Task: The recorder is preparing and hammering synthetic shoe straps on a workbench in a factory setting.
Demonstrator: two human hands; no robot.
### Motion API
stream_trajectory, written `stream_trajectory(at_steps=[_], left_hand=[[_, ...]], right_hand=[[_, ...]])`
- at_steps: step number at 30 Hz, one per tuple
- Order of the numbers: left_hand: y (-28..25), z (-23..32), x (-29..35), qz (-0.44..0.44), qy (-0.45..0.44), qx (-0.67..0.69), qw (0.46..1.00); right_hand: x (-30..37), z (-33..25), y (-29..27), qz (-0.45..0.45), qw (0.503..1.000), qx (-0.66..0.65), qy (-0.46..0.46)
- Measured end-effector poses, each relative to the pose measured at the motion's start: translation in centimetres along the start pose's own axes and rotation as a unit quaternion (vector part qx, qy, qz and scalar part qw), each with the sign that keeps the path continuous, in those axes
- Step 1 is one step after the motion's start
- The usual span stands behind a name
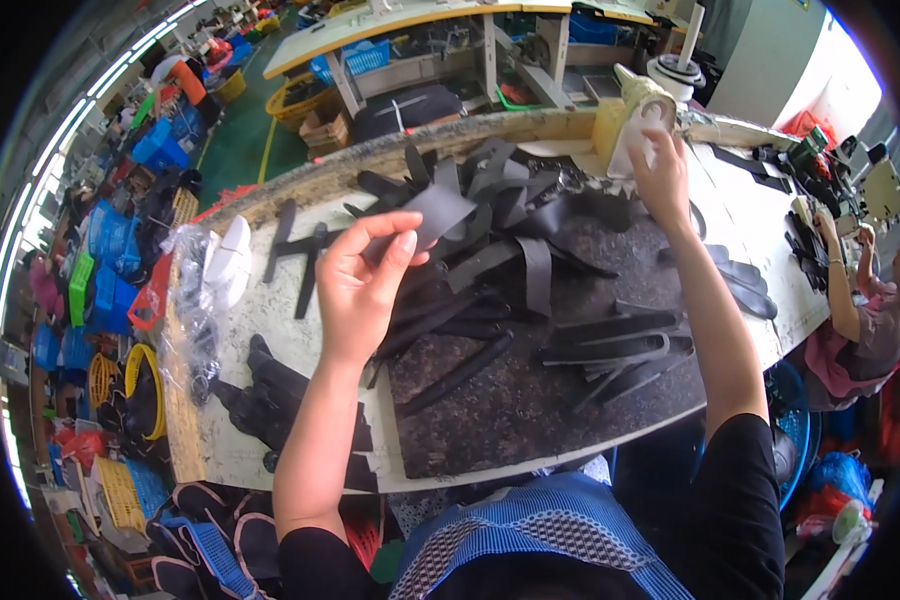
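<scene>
A dark grey flat strip (438, 215) is pinched between the thumb and fingers of my left hand (362, 280), raised above the left part of the worktable. My right hand (662, 180) reaches to the far edge, its fingers bent and apart in front of a cut-open, off-white container (630, 125) crusted with yellowish residue. Whether the fingertips touch the container cannot be made out, and nothing shows in them. Below and between my hands lies a loose heap of black strips (500, 195). Folded black strips (615, 340) lie nearer me on a dark mottled board (510, 410).
Black pieces (270, 395) are stacked at the table's left, near white shapes (232, 255) and clear plastic (195, 300). A raised wooden rim (300, 182) borders the far side. Another person (860, 320) works at the right. Crates and baskets (120, 240) crowd the left floor.
</scene>
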State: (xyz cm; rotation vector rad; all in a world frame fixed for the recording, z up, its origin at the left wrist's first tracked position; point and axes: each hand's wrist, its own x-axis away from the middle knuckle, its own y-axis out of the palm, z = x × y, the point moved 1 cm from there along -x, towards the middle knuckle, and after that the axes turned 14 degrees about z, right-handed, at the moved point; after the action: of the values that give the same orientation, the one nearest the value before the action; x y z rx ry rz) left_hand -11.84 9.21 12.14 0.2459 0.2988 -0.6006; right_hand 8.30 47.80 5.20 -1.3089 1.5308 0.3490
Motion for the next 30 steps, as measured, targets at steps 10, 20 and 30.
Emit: stream_trajectory(at_steps=[10, 20, 30], left_hand=[[-4.1, -0.9, 18.4, -0.120, -0.339, -0.094, 0.928], [-8.9, -1.5, 21.3, -0.198, 0.100, -0.434, 0.873], [-11.4, -2.2, 25.6, -0.099, 0.240, -0.459, 0.850]], right_hand=[[3.8, -18.3, -8.0, -0.306, 0.862, -0.393, 0.090], [18.0, -26.3, -5.1, -0.444, 0.758, -0.329, -0.348], [9.4, -30.7, -10.5, -0.725, 0.634, -0.269, 0.031]])
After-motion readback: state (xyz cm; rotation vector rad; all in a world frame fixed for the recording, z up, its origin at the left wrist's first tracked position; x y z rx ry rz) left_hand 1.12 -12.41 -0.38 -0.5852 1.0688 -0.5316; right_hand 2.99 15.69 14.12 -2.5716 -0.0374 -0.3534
